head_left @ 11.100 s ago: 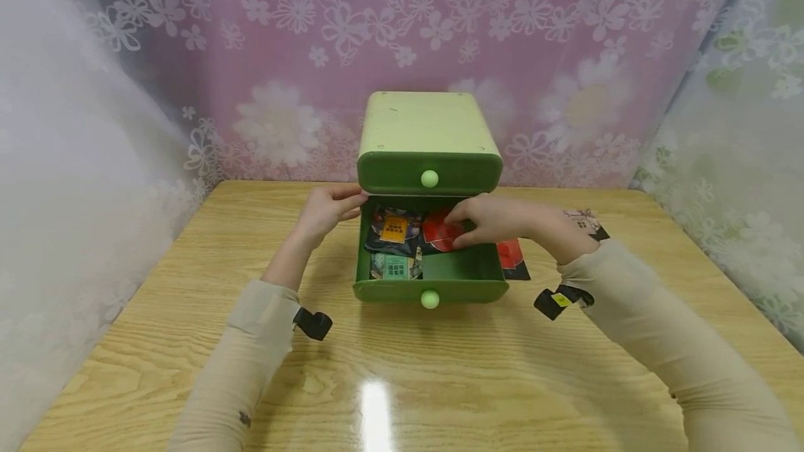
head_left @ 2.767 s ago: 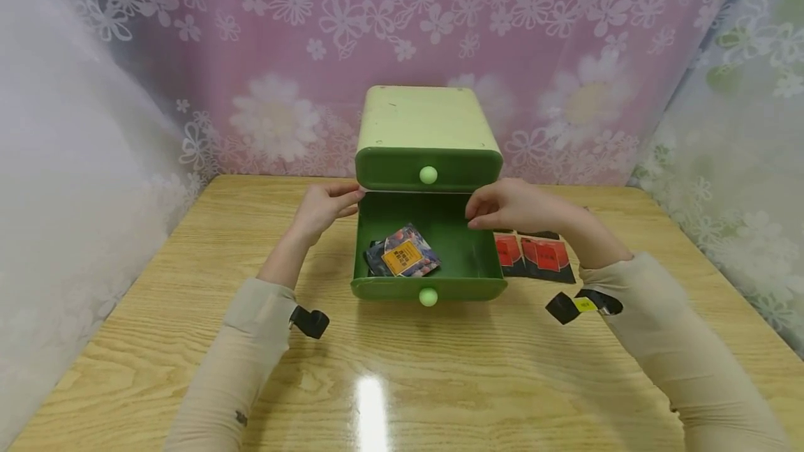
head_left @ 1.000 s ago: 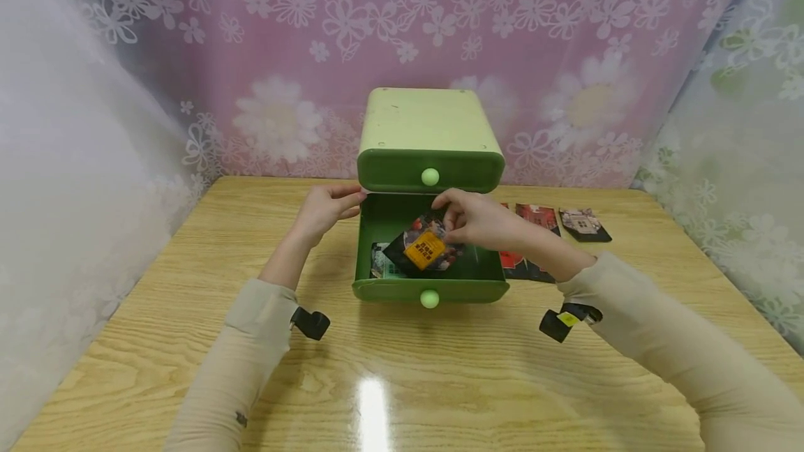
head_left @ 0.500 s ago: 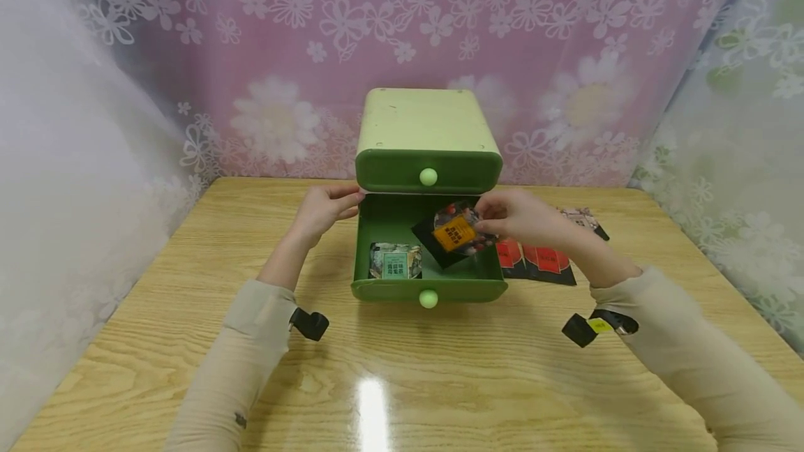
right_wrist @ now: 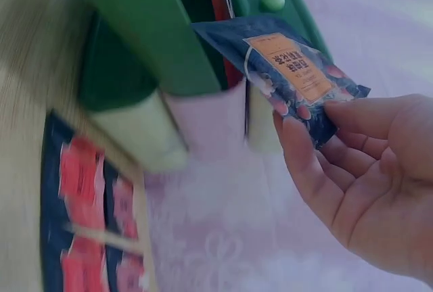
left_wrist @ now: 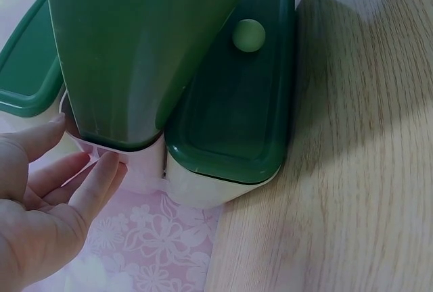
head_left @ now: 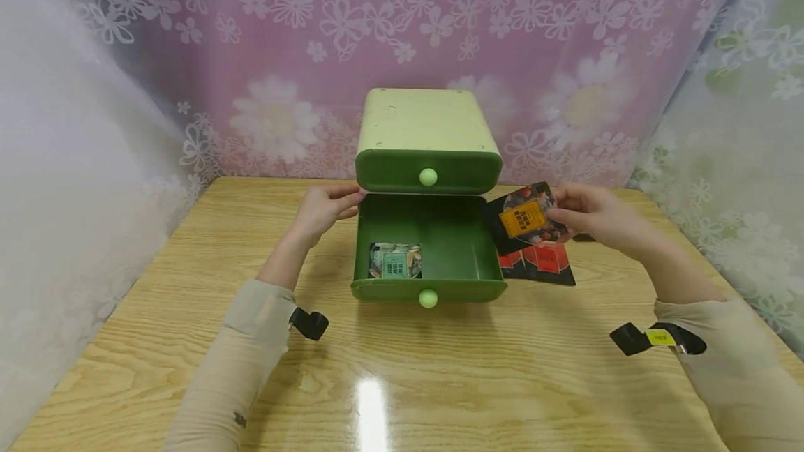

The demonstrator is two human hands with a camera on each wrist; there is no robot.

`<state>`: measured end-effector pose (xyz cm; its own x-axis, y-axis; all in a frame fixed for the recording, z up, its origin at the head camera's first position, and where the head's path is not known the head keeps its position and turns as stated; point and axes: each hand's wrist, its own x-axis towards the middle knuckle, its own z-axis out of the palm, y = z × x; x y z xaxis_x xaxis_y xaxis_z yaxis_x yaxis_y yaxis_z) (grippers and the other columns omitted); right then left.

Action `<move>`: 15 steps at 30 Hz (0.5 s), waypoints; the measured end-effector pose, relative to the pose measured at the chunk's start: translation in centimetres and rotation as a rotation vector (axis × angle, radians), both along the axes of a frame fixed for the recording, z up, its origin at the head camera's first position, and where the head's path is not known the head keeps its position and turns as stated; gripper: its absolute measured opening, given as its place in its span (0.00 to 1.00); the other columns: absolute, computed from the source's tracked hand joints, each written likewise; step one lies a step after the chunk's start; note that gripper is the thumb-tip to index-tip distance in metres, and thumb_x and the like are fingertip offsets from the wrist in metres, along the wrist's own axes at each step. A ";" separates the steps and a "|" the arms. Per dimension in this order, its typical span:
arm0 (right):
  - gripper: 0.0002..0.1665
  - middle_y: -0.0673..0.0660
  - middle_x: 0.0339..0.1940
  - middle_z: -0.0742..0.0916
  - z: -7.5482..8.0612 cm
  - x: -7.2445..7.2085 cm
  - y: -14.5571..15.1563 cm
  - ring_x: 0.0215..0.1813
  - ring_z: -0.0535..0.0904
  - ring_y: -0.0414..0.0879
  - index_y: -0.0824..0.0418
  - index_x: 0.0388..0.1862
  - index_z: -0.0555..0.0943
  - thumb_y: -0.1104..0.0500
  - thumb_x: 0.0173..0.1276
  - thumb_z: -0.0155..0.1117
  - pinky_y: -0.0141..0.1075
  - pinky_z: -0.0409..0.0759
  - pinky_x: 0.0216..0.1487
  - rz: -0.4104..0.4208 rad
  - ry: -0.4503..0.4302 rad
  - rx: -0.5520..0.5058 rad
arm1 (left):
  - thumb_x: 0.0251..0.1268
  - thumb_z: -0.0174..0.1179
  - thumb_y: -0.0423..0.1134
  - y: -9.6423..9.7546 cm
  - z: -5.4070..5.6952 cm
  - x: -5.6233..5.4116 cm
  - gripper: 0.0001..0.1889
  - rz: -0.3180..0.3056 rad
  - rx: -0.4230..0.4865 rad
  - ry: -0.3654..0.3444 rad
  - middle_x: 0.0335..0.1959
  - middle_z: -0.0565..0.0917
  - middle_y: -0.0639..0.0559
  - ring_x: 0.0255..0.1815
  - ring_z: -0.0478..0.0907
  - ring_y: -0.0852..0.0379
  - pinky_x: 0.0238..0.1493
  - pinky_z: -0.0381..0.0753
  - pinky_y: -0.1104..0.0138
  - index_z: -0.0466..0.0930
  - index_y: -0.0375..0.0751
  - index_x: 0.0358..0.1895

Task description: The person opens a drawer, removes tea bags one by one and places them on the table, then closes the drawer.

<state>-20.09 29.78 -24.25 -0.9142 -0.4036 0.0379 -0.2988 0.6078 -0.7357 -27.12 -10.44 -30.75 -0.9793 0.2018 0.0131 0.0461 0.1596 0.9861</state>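
My right hand [head_left: 593, 218] pinches a dark tea sachet [head_left: 526, 217] with an orange label between thumb and fingers. It is in the air just right of the drawer, overlapping red-labelled sachets [head_left: 545, 260] on the table. The right wrist view shows the same tea sachet [right_wrist: 291, 69] tilted in the fingertips. My left hand [head_left: 323, 213] touches the left side of the drawer cabinet [head_left: 430, 117] with fairly straight fingers and thumb. The middle drawer [head_left: 429, 290] is pulled out; a green-labelled sachet [head_left: 396, 261] lies in its front left corner.
Beneath the pulled-out drawer, the left wrist view shows a closed bottom drawer [left_wrist: 230, 103] with a round knob. The upper drawer [head_left: 389, 171] is closed. A floral curtain [head_left: 276, 61] hangs behind the wooden table [head_left: 251, 368].
My right hand has lifted the orange-labelled tea sachet out of the drawer and carried it right, uncovering the green-labelled one. Earlier, red sachets went from the drawer to the table. My left hand stays put.
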 end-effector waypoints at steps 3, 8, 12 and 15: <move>0.12 0.55 0.33 0.82 -0.8 0.2 2.2 0.33 0.81 0.47 0.72 0.43 0.69 0.61 0.73 0.50 0.39 0.85 0.35 -0.016 -0.005 -0.034 | 0.68 0.55 0.36 0.0 0.0 0.0 0.22 -0.004 -0.001 0.002 0.60 0.73 0.40 0.58 0.73 0.48 0.52 0.79 0.66 0.69 0.30 0.62; 0.11 0.48 0.32 0.83 -2.3 0.5 6.1 0.33 0.81 0.43 0.73 0.45 0.68 0.65 0.70 0.53 0.36 0.84 0.34 -0.131 -0.038 -0.078 | 0.68 0.55 0.37 0.0 -0.1 0.1 0.22 -0.005 -0.006 0.008 0.60 0.73 0.40 0.57 0.74 0.49 0.52 0.79 0.66 0.69 0.31 0.62; 0.11 0.42 0.32 0.83 -3.4 0.9 9.0 0.32 0.80 0.40 0.69 0.46 0.70 0.64 0.69 0.56 0.33 0.83 0.32 -0.245 -0.060 -0.041 | 0.68 0.55 0.37 0.0 0.0 0.0 0.22 -0.004 -0.008 0.012 0.61 0.72 0.40 0.57 0.74 0.48 0.51 0.80 0.66 0.69 0.30 0.62; 0.10 0.41 0.31 0.83 -4.4 1.3 10.8 0.32 0.79 0.38 0.66 0.45 0.73 0.61 0.70 0.56 0.32 0.82 0.31 -0.293 -0.057 0.006 | 0.68 0.55 0.37 0.0 0.0 -0.1 0.22 0.000 -0.003 0.009 0.61 0.72 0.40 0.57 0.74 0.48 0.51 0.80 0.67 0.69 0.30 0.62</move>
<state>-18.84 40.61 -28.61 -0.9923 -0.1221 -0.0189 -0.0679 0.6667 -0.7423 -27.24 -10.47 -30.76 -0.9791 0.2020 0.0217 0.0554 0.1623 0.9852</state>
